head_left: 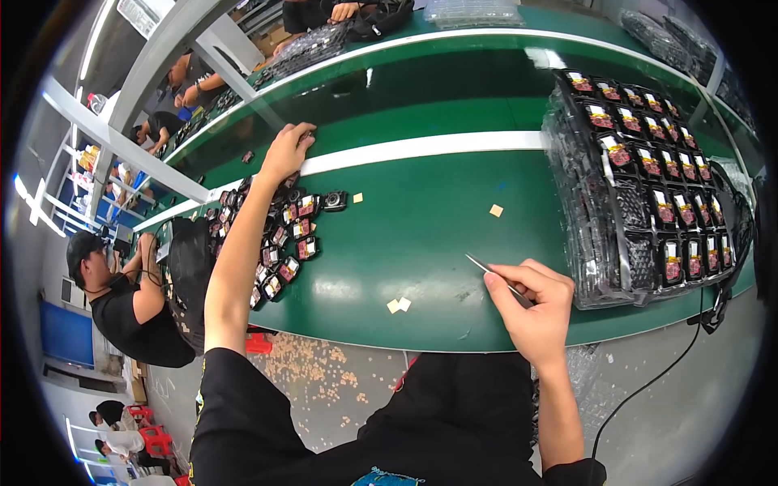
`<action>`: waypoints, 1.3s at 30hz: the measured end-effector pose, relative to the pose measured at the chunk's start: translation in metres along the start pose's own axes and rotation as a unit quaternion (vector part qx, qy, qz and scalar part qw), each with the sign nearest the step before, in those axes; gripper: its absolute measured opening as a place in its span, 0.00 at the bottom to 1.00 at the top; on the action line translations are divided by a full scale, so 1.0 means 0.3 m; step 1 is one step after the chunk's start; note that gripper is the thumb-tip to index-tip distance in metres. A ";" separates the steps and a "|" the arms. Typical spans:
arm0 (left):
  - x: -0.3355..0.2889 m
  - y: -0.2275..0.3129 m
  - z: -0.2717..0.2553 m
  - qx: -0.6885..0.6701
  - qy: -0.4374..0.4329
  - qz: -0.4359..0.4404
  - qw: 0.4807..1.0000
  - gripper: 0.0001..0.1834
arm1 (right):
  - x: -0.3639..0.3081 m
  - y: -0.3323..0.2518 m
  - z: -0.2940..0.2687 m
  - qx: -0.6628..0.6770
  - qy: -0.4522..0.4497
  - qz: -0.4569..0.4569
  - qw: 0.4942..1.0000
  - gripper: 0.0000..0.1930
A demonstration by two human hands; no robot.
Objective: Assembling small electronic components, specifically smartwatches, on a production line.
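Note:
My left hand [285, 155] reaches out over the white rail beyond a pile of small black camera-like devices [270, 251]. Its fingers are loosely bent and apart, and I see nothing between them. One device [334, 201] lies with its round lens facing up at the pile's right side. Over the front part of the green bench, my right hand [541, 304] is closed around metal tweezers [478, 263], whose tip points up and left. Small beige squares lie on the bench, one [496, 211] beyond the tweezers and a pair [399, 305] to their left.
At the right stands a tall stack of clear plastic trays [587, 243] filled with similar devices. Behind the white rail [438, 146] runs a green conveyor [454, 85]. A co-worker [121, 300] sits at the left. Many beige squares [312, 368] litter the floor. A black cable [648, 381] hangs at the right.

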State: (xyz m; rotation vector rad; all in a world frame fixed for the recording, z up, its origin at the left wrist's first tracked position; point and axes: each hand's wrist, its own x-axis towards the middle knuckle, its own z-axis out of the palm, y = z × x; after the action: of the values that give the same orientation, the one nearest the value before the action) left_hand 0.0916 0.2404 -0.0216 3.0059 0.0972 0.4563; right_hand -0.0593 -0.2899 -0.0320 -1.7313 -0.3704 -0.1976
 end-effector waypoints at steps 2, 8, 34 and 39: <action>0.014 0.034 -0.019 -0.093 0.002 0.058 0.994 0.21 | -0.002 -0.013 -0.002 -0.009 0.000 0.006 1.000 0.06; -0.211 0.657 -0.080 -0.301 -0.120 0.267 0.908 0.31 | -0.006 0.025 -0.003 -0.002 0.026 0.039 0.999 0.07; -0.436 0.831 -0.042 -0.361 -0.187 0.321 0.855 0.30 | 0.017 0.038 0.004 -0.063 -0.041 -0.003 0.997 0.08; -0.434 0.830 -0.029 -0.368 -0.187 0.326 0.850 0.31 | 0.021 0.016 -0.001 -0.109 -0.087 0.018 0.990 0.08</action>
State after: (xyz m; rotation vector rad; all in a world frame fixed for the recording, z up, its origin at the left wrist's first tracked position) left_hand -0.0232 -0.0164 -0.0246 2.2126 -0.9255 -0.0762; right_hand -0.0516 -0.2902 -0.0343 -1.9769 -0.4574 -0.0625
